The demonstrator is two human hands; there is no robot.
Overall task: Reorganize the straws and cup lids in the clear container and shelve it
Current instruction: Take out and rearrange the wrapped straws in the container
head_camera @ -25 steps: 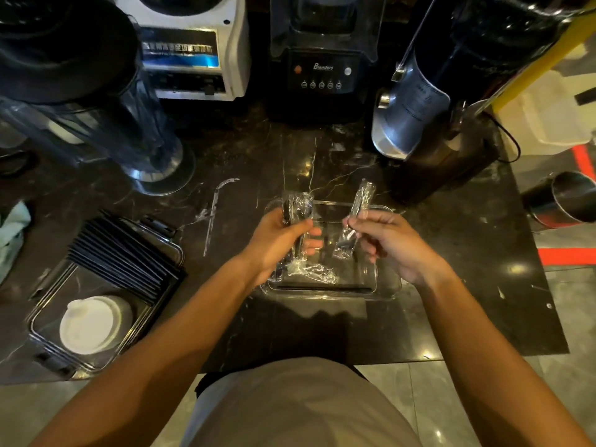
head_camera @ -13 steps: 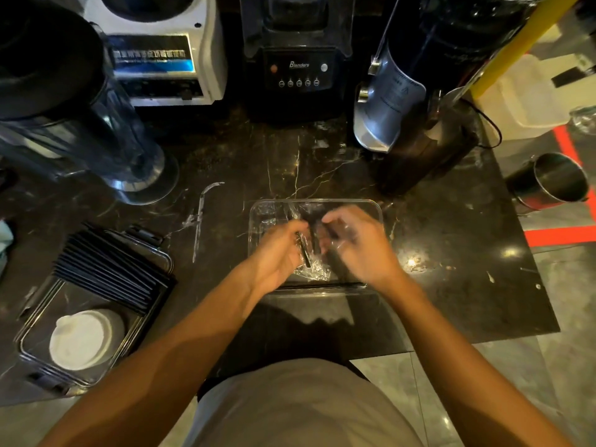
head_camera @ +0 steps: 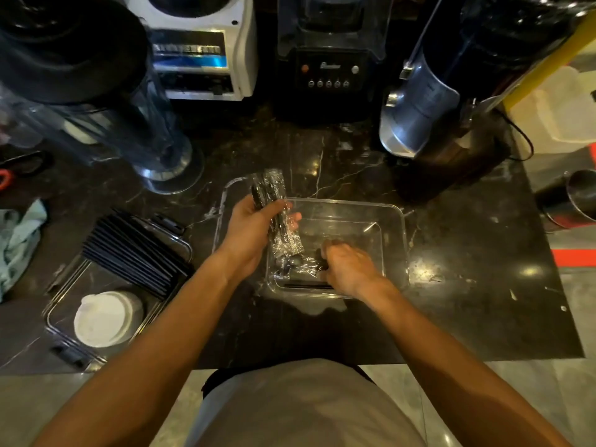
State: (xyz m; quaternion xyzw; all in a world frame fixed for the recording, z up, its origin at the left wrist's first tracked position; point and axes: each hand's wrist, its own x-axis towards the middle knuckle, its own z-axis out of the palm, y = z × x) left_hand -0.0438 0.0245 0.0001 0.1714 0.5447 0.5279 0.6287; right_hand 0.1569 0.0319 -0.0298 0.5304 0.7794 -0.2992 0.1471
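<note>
View: looking down from the person's head at both bare forearms reaching over a dark marble table (head_camera: 467, 240).
Clear container: a shallow see-through box (head_camera: 392, 221) sits on the table in the centre, just in front of the person.
Left hand: the left hand (head_camera: 250, 235) is at the container's left edge, its grip closed around a bundle of black straws (head_camera: 274, 201) wrapped in clear film; the bundle stands tilted, top end pointing away from the person.
Right hand: the right hand (head_camera: 350, 269) is down inside the container near its front wall, fingers curled in over crumpled film and dark straws (head_camera: 301, 267); whether it actually clamps them I cannot tell.
Second tray: to the left, a wire-framed clear tray (head_camera: 61, 321) holds a row of flat black pieces (head_camera: 135, 250) and a stack of white cup lids (head_camera: 104, 319).
Back of table: blenders (head_camera: 329, 56) and a metal appliance (head_camera: 419, 114) stand in a row.
Far left: a pale cloth (head_camera: 19, 240).
Far right: a steel cup (head_camera: 577, 198) beyond the table edge.
</note>
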